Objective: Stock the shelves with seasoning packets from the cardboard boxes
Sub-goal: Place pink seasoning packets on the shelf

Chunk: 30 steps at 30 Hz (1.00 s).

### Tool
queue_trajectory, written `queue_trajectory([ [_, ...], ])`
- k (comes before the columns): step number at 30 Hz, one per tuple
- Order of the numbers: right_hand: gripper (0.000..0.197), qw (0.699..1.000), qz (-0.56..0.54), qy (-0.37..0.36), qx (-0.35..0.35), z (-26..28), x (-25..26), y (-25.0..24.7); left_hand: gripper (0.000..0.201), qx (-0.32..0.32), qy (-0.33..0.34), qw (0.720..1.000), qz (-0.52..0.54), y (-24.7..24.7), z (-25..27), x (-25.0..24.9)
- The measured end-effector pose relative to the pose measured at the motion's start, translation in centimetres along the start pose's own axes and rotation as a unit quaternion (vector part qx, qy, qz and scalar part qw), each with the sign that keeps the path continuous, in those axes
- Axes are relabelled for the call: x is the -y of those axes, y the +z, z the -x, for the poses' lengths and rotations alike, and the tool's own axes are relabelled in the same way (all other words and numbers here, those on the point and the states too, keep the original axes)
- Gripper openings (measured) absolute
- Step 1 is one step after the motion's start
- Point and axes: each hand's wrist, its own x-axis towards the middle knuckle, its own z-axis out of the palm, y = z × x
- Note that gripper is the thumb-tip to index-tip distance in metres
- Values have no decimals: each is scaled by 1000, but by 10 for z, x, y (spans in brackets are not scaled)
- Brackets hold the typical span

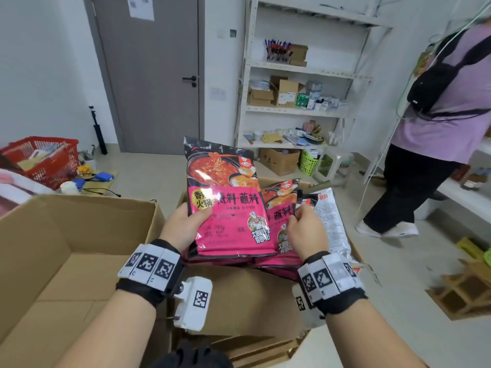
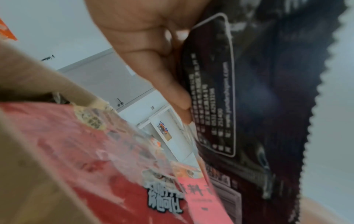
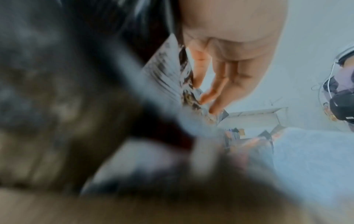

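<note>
Glossy plastic seasoning packets — matt brown cardboard boxes, red plastic basket, white metal shelves

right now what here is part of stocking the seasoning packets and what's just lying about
Part of the job:
- front seasoning packet, gripped by left hand
- packets behind it, held by right hand
- cardboard box beneath them
- empty cardboard box on the left
- white shelving

Lying about:
- red basket
- green basket
- grey door

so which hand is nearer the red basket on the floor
Left. The left hand grips the front seasoning packet on the side toward the red basket; the right hand holds packets further away.
</note>
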Motion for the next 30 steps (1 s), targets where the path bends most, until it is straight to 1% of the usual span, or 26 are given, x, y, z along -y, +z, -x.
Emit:
queue_trajectory([
  [4,23,994,-79,-71,-33,-10,3,-30,9,-24,32,999,22,1,25,-21],
  [6,18,983,-126,-124,-57,-10,5,-51,10,-53,58,997,26,3,42,-28],
  [8,17,964,-182,-186,-53,-4,11,-69,12,-82,77,993,40,8,62,-30],
  [10,28,936,-257,-238,-30,10,21,-84,14,-106,87,989,49,14,86,-30],
  [12,34,907,-332,-259,4,27,29,-92,15,-138,91,983,75,15,114,-27],
  [14,34,878,-394,-265,63,46,35,-90,16,-177,85,974,112,11,145,-21],
  [16,32,845,-443,-259,150,72,40,-77,17,-221,73,963,137,1,181,-14],
  [18,31,817,-463,-249,236,100,46,-58,16,-256,54,954,148,-13,224,-6],
  [20,29,788,-469,-230,326,135,57,-37,17,-316,35,940,128,-30,273,1],
  [22,29,768,-446,-221,403,174,69,-16,18,-381,25,919,92,-46,322,5],
  [24,28,752,-394,-235,473,217,83,3,20,-444,16,893,76,-61,372,11],
  [26,25,724,-343,-237,550,265,96,17,21,-496,2,866,63,-73,421,19],
  [28,22,698,-322,-246,591,314,108,26,14,-538,-16,842,43,-84,469,27],
  [30,24,679,-325,-278,597,372,123,29,15,-576,-39,816,34,-95,525,35],
])
